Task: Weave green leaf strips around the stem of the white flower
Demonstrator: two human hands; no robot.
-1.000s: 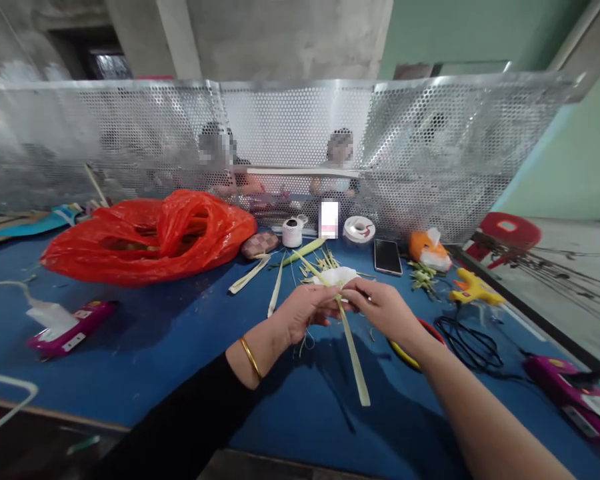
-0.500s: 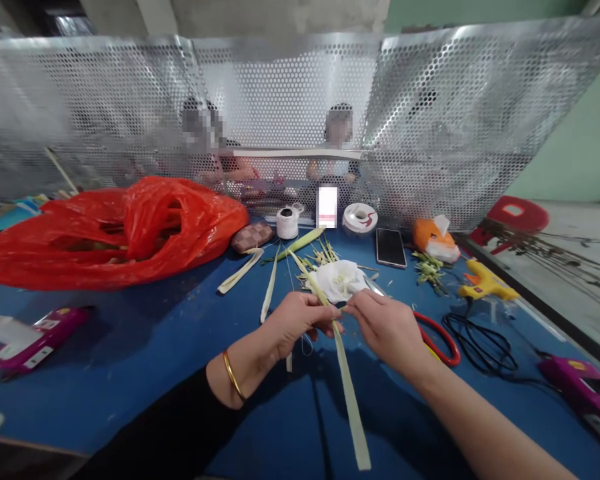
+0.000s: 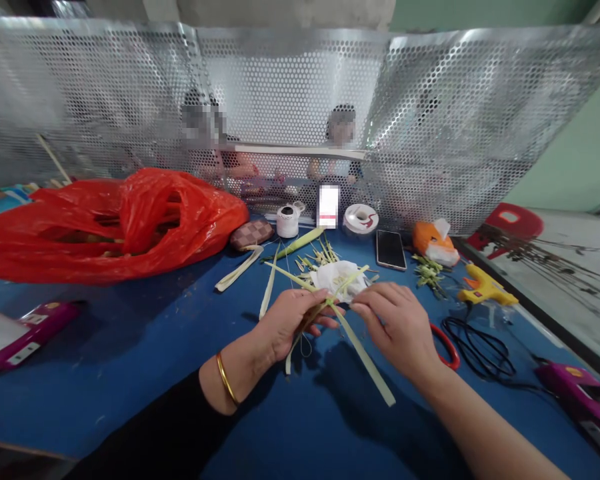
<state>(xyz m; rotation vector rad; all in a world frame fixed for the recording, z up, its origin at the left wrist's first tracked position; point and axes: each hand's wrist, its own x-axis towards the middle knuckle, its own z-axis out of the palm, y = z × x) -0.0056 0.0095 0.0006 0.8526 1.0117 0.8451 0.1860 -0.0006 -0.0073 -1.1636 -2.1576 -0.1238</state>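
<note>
My left hand [image 3: 290,321], with a gold bangle at the wrist, is closed around pale green leaf strips [image 3: 366,359]. The strips cross at the fingertips; one long end slants down to the right, and others point up to the left and right. Close beside the crossing is my right hand [image 3: 403,327], thumb and fingers drawn together. Whatever is between its fingertips, if anything, is too small to make out. Just beyond the hands lies a crumpled white tissue [image 3: 325,275] among cut leaf bits [image 3: 325,252]. A thin thread loop [image 3: 306,347] hangs below my left hand.
A red plastic bag [image 3: 200,233] fills the back left. Along the back stand a thread spool [image 3: 287,223], a ribbon roll [image 3: 361,220] and a phone [image 3: 391,250]. At right lie a yellow glue gun [image 3: 487,285], black cable [image 3: 485,350] and a red handle [image 3: 447,347]. People sit behind the perforated screen [image 3: 285,87].
The leaf strip has turned, its lower end swinging right and upward. More strip ends now show at the crossing. My right hand has moved slightly right, away from the left fingertips.
</note>
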